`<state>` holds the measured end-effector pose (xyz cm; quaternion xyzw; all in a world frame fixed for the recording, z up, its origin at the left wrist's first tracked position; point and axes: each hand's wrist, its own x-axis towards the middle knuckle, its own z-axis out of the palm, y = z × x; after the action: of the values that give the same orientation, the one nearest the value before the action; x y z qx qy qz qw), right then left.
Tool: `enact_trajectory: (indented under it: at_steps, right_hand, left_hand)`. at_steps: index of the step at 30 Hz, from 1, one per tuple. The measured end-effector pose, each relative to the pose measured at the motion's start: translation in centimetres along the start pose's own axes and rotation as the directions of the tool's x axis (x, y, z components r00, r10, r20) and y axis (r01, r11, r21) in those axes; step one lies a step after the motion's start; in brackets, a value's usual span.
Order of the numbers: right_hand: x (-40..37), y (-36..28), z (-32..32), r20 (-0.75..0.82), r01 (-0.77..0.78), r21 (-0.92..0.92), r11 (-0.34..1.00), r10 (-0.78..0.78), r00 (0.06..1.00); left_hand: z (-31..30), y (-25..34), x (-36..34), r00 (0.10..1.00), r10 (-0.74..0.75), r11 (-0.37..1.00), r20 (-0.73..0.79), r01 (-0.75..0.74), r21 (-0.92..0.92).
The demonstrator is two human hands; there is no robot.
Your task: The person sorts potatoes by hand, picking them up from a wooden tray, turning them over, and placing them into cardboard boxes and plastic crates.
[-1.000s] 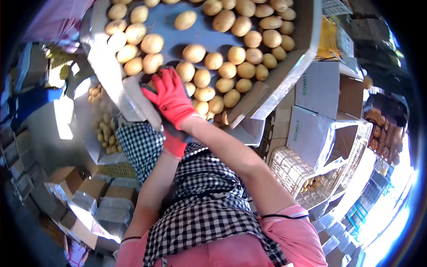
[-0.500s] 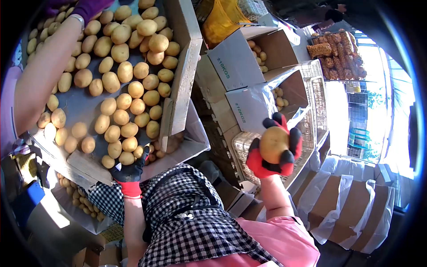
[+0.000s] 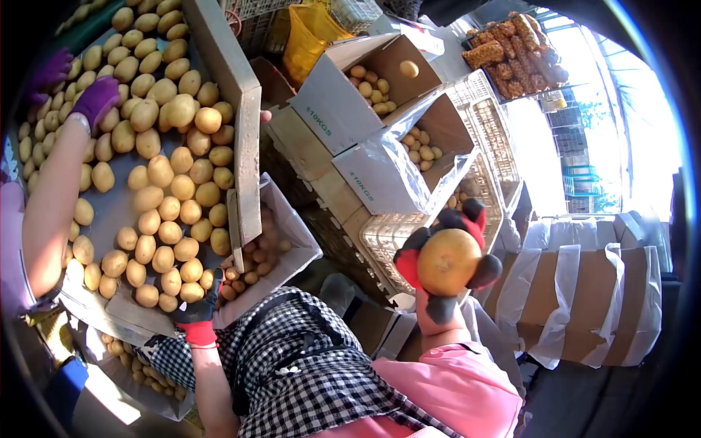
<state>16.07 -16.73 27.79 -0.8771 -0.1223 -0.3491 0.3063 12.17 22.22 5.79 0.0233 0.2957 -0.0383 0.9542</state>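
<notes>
My right hand (image 3: 447,259), in a red and black glove, is raised with its fingers around a large round potato (image 3: 449,263). Many potatoes (image 3: 161,171) lie on the wooden-rimmed sorting table (image 3: 244,146) at the left. My left hand (image 3: 198,306), gloved in the same colours, touches the near edge of that table beside the lowest potatoes; its fingers look extended and nothing shows in them. Two ±10KGS boxes (image 3: 314,109) with potatoes inside stand beyond my right hand. A single potato (image 3: 409,68) appears over the far box, apart from any hand.
A co-worker's purple-gloved hands (image 3: 98,98) are among the potatoes at the upper left. A lined box (image 3: 292,255) of small potatoes sits beside the table. Plastic crates (image 3: 485,124), a yellow bag (image 3: 310,44), netted sacks (image 3: 515,55) and cartons (image 3: 577,299) stand around.
The view has shifted, so the table and boxes appear further left. My right hand still holds its potato, its fingers spread wider around it. A potato now shows above the far box.
</notes>
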Motion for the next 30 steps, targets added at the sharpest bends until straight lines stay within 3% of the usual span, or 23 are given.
enact_trajectory:
  at_steps: [2, 3, 4, 5, 6, 7, 9, 10, 11, 13, 14, 15, 16, 17, 19, 20, 22, 24, 25, 26, 27, 29, 30]
  right_hand:
    - [0.8, -0.2, 2.4, -0.051, -0.008, 0.076, 0.997, 0.012, 0.999]
    - [1.4, -0.1, 3.5, -0.106, -0.108, 0.239, 0.965, 0.137, 0.985]
    - [2.1, -0.4, 4.2, -0.111, -0.273, 0.483, 0.832, 0.367, 0.923]
    - [3.1, -1.1, 3.8, 0.165, -0.525, 0.806, 0.273, 0.748, 0.642]
    - [3.5, 0.7, 2.7, 0.486, -0.415, 0.848, -0.329, 0.795, 0.363]
    - [3.0, 1.5, 3.3, 0.581, -0.290, 0.812, -0.507, 0.754, 0.307]
    - [2.1, 1.5, 4.2, 0.505, -0.344, 0.855, -0.389, 0.775, 0.380]
    - [2.0, 1.2, 4.3, 0.525, -0.341, 0.848, -0.406, 0.731, 0.436]
    - [1.8, 1.6, 4.7, 0.455, -0.404, 0.869, -0.286, 0.783, 0.424]
    - [1.6, 1.0, 5.6, 0.169, -0.402, 0.904, 0.144, 0.744, 0.647]
    - [1.2, 0.9, 5.5, 0.005, -0.458, 0.692, 0.558, 0.631, 0.776]
    - [1.5, 0.6, 5.5, -0.103, -0.225, 0.542, 0.810, 0.329, 0.939]
    - [1.9, 1.1, 5.2, -0.154, 0.022, 0.276, 0.961, 0.022, 0.988]
    - [2.1, 1.3, 4.2, -0.139, 0.193, 0.055, 0.980, -0.184, 0.973]
    - [3.2, 2.7, 1.0, -0.099, 0.320, -0.313, 0.894, -0.366, 0.925]
    - [4.2, 4.1, -1.0, -0.088, 0.300, -0.507, 0.808, -0.395, 0.915]
    - [6.9, 8.8, -5.3, -0.134, 0.062, -0.845, 0.531, -0.322, 0.937]
    - [6.9, 15.8, -7.1, -0.343, -0.338, -0.856, 0.391, 0.060, 0.938]
    - [7.5, 15.4, -5.8, -0.346, -0.498, -0.853, 0.153, 0.547, 0.762]
    - [6.8, 14.6, -3.6, -0.078, -0.277, -0.930, 0.240, 0.609, 0.789]
    - [5.5, 13.2, 0.6, 0.048, -0.162, -0.835, 0.525, 0.363, 0.930]
    - [3.2, 6.7, 10.1, 0.295, -0.076, -0.424, 0.903, 0.217, 0.930]
    - [2.0, 2.7, 14.4, 0.418, 0.060, -0.272, 0.961, 0.062, 0.907]
  left_hand:
    - [0.2, 0.3, 0.4, 1.000, -0.003, 1.000, 0.004, 0.003, 0.030]
    - [0.3, 0.5, 0.3, 1.000, -0.001, 0.999, 0.004, 0.001, 0.041]
    - [0.3, 0.6, 0.4, 1.000, 0.000, 0.999, 0.004, 0.000, 0.048]
    - [0.2, 0.5, 0.4, 1.000, 0.001, 0.999, 0.001, -0.001, 0.051]
    - [0.1, 0.5, 0.3, 1.000, -0.002, 0.998, -0.002, 0.002, 0.057]
    - [0.1, 0.6, 0.4, 1.000, -0.004, 0.998, -0.004, 0.004, 0.063]
    - [0.1, 0.6, 0.5, 1.000, -0.001, 0.998, 0.003, 0.001, 0.066]
    - [0.2, 0.7, 0.3, 1.000, -0.002, 0.998, -0.004, 0.002, 0.068]
    - [0.2, 0.6, 0.4, 1.000, -0.006, 0.997, -0.003, 0.006, 0.071]
    - [0.1, 0.6, 0.4, 1.000, -0.008, 0.997, -0.008, 0.009, 0.078]
    - [0.1, 0.5, 0.4, 1.000, -0.014, 0.997, -0.010, 0.015, 0.078]
    - [0.0, 0.6, 0.3, 1.000, -0.016, 0.997, -0.011, 0.017, 0.075]
    - [0.0, 0.5, 0.4, 1.000, -0.017, 0.997, -0.011, 0.018, 0.076]
    - [0.0, 0.4, 0.5, 1.000, -0.020, 0.997, -0.009, 0.021, 0.078]
    - [0.1, 0.5, 0.7, 1.000, -0.025, 0.996, -0.007, 0.025, 0.088]
    - [0.2, 0.6, 0.8, 1.000, -0.023, 0.996, -0.006, 0.023, 0.089]
    - [0.1, 0.7, 0.7, 1.000, -0.022, 0.995, -0.007, 0.022, 0.096]
    - [0.0, 0.8, 0.7, 1.000, -0.025, 0.995, -0.007, 0.026, 0.095]
    - [0.0, 0.7, 0.9, 1.000, -0.026, 0.995, -0.002, 0.026, 0.094]
    - [-0.1, 0.6, 1.0, 1.000, -0.027, 0.996, -0.001, 0.027, 0.091]
    - [-0.2, 0.6, 1.0, 1.000, -0.030, 0.996, 0.002, 0.030, 0.084]
    - [-0.7, 0.6, 0.5, 1.000, -0.026, 0.997, -0.001, 0.026, 0.072]
    - [-1.2, 0.6, 0.4, 1.000, -0.025, 0.998, -0.003, 0.026, 0.054]
